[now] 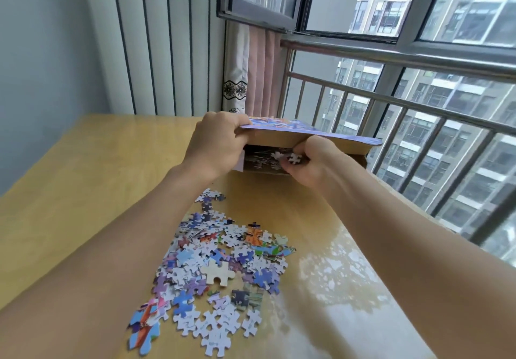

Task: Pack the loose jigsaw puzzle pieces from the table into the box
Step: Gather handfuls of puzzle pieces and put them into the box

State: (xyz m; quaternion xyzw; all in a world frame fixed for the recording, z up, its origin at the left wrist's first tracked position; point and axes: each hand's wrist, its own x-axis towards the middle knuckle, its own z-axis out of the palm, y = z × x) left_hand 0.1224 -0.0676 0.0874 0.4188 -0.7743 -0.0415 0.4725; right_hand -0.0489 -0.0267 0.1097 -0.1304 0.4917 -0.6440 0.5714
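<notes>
A cardboard puzzle box (360,152) stands at the far side of the wooden table (83,185), its purple printed lid (307,132) raised over the opening. My left hand (217,143) grips the lid's left edge and holds it up. My right hand (312,160) is at the box's mouth and pinches a white puzzle piece (293,158) just under the lid. Several pieces lie inside the box (262,160). A pile of loose puzzle pieces (220,269) is spread on the table between my forearms, with one larger cream piece (217,272) on top.
A window with metal railing bars (405,113) runs along the table's right side. A pink and white curtain (251,71) hangs behind the box. A striped wall panel (167,40) stands at the back left.
</notes>
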